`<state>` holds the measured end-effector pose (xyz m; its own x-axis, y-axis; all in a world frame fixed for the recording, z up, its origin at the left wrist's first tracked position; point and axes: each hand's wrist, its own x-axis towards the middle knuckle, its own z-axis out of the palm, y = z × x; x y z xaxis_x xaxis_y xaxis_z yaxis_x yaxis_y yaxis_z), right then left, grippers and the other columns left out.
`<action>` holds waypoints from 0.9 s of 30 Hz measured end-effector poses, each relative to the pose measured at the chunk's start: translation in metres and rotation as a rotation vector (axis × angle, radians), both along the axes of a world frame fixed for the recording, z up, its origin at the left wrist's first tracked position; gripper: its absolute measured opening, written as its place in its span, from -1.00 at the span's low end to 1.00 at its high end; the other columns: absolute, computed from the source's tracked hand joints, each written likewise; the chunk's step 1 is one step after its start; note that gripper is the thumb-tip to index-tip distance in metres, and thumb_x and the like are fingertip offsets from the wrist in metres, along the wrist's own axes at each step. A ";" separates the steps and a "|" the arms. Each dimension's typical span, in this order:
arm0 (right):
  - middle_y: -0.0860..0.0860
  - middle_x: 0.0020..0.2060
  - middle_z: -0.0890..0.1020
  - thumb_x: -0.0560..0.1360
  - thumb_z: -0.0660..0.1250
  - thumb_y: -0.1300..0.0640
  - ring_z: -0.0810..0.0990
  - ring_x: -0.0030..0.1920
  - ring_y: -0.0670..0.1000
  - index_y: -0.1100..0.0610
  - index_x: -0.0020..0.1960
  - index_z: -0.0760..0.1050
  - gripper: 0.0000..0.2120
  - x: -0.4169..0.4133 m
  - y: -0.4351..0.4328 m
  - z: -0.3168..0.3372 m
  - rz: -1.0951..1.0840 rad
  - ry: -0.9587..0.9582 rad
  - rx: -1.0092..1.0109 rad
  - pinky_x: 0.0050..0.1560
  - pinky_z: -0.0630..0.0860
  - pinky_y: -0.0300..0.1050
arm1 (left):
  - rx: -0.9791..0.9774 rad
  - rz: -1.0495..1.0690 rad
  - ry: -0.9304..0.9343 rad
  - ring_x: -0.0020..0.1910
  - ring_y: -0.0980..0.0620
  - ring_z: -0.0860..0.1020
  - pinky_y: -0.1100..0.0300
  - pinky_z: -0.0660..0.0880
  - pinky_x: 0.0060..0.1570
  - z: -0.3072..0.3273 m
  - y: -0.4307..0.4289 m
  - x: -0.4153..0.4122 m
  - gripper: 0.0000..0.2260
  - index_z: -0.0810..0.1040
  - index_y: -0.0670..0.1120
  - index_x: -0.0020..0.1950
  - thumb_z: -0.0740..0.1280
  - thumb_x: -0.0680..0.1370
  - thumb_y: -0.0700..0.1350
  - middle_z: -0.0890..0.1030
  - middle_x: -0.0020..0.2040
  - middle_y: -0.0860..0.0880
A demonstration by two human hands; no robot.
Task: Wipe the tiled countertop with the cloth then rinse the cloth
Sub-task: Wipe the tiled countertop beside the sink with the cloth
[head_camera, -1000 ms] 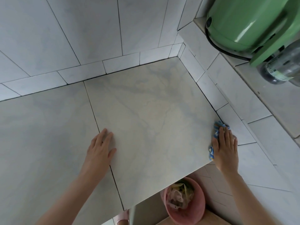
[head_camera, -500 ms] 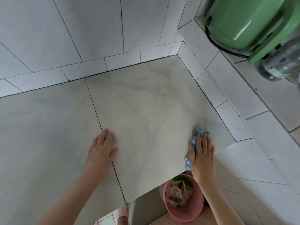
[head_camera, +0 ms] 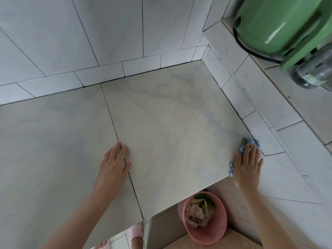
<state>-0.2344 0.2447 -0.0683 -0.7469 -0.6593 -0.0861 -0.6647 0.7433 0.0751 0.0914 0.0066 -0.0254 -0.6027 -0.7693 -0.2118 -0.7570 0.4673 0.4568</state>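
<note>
Our right hand (head_camera: 248,166) presses the cloth (head_camera: 248,141) flat-fingered at the right edge of the bench (head_camera: 170,123); our left hand (head_camera: 113,164) lies flat, empty.

Left hand (head_camera: 115,166): palm down, flat on the worktop (head_camera: 170,123), fingers straight and close together, thumb out to the right. Left forearm bare, coming in from bottom left. Right hand (head_camera: 248,166): palm down at the worktop's right edge, fingers straight and slightly spread, pressing on the cloth (head_camera: 247,140). Right forearm bare, coming in from bottom right. Hands well apart.
</note>
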 end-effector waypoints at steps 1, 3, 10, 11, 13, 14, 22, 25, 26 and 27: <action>0.43 0.37 0.26 0.35 0.36 0.38 0.19 0.36 0.51 0.31 0.19 0.31 -0.55 0.006 -0.006 -0.002 0.031 -0.007 0.035 0.22 0.23 0.49 | 0.000 0.005 0.005 0.37 -0.19 0.24 -0.01 0.19 0.35 0.000 0.000 0.002 -0.56 0.32 -0.18 0.38 0.29 0.52 -0.17 0.27 0.43 -0.17; 0.36 0.45 0.13 0.50 0.17 0.24 0.03 0.45 0.43 0.33 0.35 0.30 -0.56 0.027 -0.024 -0.007 0.102 0.028 0.111 0.35 0.11 0.39 | -0.016 0.002 0.007 0.36 -0.21 0.26 -0.03 0.21 0.34 -0.002 0.000 0.009 -0.56 0.34 -0.20 0.37 0.31 0.51 -0.19 0.29 0.42 -0.19; 0.21 0.52 -0.11 0.57 -0.29 0.00 -0.23 0.51 0.21 0.21 0.54 -0.08 -0.42 0.163 -0.089 -0.005 0.252 -0.140 -0.007 0.50 -0.18 0.09 | -0.024 0.028 -0.006 0.32 -0.27 0.32 -0.09 0.26 0.30 -0.002 0.003 0.024 -0.55 0.37 -0.21 0.35 0.20 0.50 -0.06 0.34 0.38 -0.23; 0.20 0.52 -0.06 0.60 -0.27 -0.01 -0.16 0.52 0.20 0.21 0.54 -0.06 -0.44 0.184 -0.092 -0.003 0.271 -0.167 -0.050 0.48 -0.08 0.07 | -0.021 0.030 -0.007 0.31 -0.27 0.32 -0.09 0.27 0.29 -0.003 0.003 0.026 -0.53 0.37 -0.21 0.35 0.17 0.49 -0.03 0.35 0.38 -0.23; 0.17 0.52 0.06 0.63 -0.25 -0.04 -0.01 0.52 0.16 0.18 0.54 0.01 -0.46 0.218 -0.093 0.002 0.311 -0.232 -0.122 0.44 0.05 0.03 | -0.032 0.022 -0.019 0.28 -0.26 0.34 -0.10 0.31 0.26 -0.005 0.003 0.029 -0.48 0.39 -0.22 0.33 0.08 0.48 0.06 0.37 0.36 -0.24; 0.14 0.51 0.12 0.64 -0.23 -0.06 0.06 0.52 0.13 0.15 0.53 0.06 -0.47 0.229 -0.092 0.004 0.329 -0.265 -0.149 0.42 0.08 0.02 | -0.039 0.009 -0.022 0.26 -0.26 0.36 -0.11 0.33 0.24 -0.007 0.004 0.031 -0.46 0.41 -0.22 0.32 0.04 0.48 0.07 0.39 0.35 -0.25; 0.21 0.50 0.02 0.51 -0.07 0.11 0.00 0.50 0.29 0.22 0.45 0.19 -0.48 0.127 -0.059 -0.005 0.400 -0.044 0.098 0.43 0.08 0.27 | -0.085 0.036 -0.032 0.34 -0.17 0.27 -0.05 0.25 0.31 -0.004 0.003 0.058 -0.44 0.36 -0.19 0.36 -0.03 0.47 0.08 0.34 0.40 -0.18; 0.20 0.53 -0.06 0.53 -0.05 0.12 -0.16 0.52 0.23 0.22 0.50 0.11 -0.45 0.089 -0.067 -0.010 0.141 -0.033 0.111 0.48 -0.18 0.17 | -0.087 0.058 -0.049 0.36 -0.14 0.23 -0.02 0.21 0.34 -0.007 0.003 0.073 -0.44 0.35 -0.18 0.37 -0.03 0.48 0.09 0.32 0.42 -0.16; 0.20 0.53 -0.04 0.56 -0.03 0.11 -0.13 0.52 0.22 0.20 0.52 0.07 -0.46 0.092 -0.075 -0.010 0.082 -0.032 0.071 0.50 -0.14 0.16 | -0.085 0.072 -0.054 0.36 -0.14 0.23 -0.02 0.20 0.34 -0.009 0.004 0.078 -0.46 0.34 -0.18 0.37 0.01 0.49 0.07 0.31 0.42 -0.15; 0.22 0.52 0.01 0.59 -0.03 0.08 -0.06 0.52 0.22 0.19 0.53 0.02 -0.47 0.102 -0.084 -0.008 0.054 -0.028 0.035 0.49 -0.07 0.14 | -0.080 0.088 -0.059 0.36 -0.15 0.23 -0.03 0.20 0.34 -0.010 0.005 0.082 -0.49 0.34 -0.18 0.37 0.05 0.50 0.04 0.31 0.42 -0.16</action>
